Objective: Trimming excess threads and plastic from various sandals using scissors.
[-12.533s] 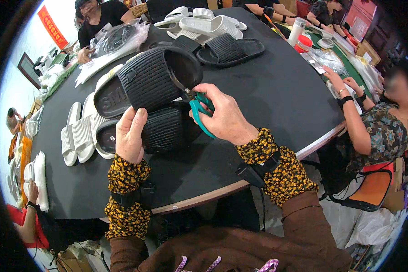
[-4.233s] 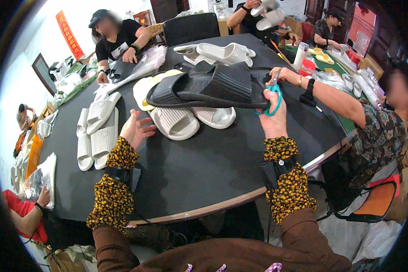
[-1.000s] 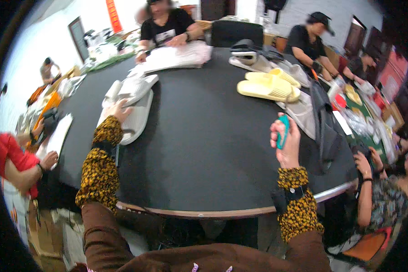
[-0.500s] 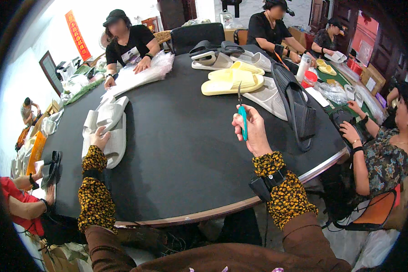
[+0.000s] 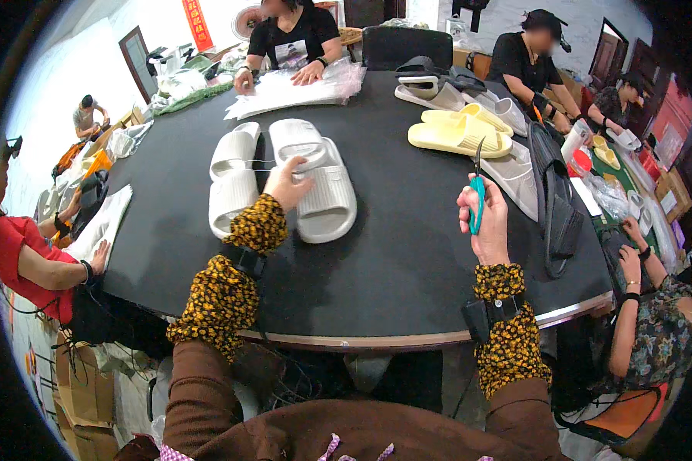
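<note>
Light grey ribbed slippers lie before me in two groups, one slipper on the left and another on the right, each with a second slipper at its far end. Thin threads or ties stretch across the gap between them. With its fingers closed, my left hand grips the right group where its two slippers meet. My right hand, held above the table, is wrapped round teal-handled snips. Their dark, slim blade points up and away from me. Whether the blades are apart is too small to tell.
Yellow slippers, grey slippers and black slippers are heaped at the right of the dark table. A person opposite handles clear plastic bags. Other people work at the left and right edges.
The grey slippers, bunched together before, now lie as two spread groups with threads showing between. My view has turned left. My right hand still holds the snips upright.
</note>
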A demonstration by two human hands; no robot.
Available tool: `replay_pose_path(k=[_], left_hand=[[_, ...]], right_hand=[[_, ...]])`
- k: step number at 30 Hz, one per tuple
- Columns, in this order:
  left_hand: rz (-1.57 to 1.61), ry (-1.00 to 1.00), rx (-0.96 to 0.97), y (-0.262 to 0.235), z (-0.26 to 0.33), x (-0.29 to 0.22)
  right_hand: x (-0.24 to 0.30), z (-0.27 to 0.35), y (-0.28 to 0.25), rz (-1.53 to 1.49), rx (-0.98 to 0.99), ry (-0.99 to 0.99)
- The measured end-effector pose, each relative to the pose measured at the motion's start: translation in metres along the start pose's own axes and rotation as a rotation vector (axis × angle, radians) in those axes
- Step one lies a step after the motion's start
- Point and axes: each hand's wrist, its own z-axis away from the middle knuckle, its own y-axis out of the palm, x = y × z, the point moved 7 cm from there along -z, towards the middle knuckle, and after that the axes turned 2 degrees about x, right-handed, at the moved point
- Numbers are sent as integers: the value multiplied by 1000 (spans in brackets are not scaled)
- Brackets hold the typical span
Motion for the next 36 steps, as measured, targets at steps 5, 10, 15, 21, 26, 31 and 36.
replay_pose_path(k=[5, 10, 15, 21, 26, 31, 36], left_hand=[[-14, 159, 18, 56, 4, -74], [10, 218, 159, 110, 14, -128], [264, 167, 437, 136, 33, -164], [212, 228, 539, 112, 74, -188], [-13, 500, 544, 77, 118, -207], [-32, 370, 443, 30, 151, -187], [-56, 164, -92, -37, 201, -135]], right_hand=[[0, -2, -6, 3, 2, -14], [-1, -4, -8, -21, -8, -24], [1, -3, -7, -48, -11, -27], [-3, -2, -6, -64, 11, -19], [-1, -5, -15, -12, -6, -30], [-12, -8, -9, -54, 6, -11], [-18, -12, -16, -135, 23, 65]])
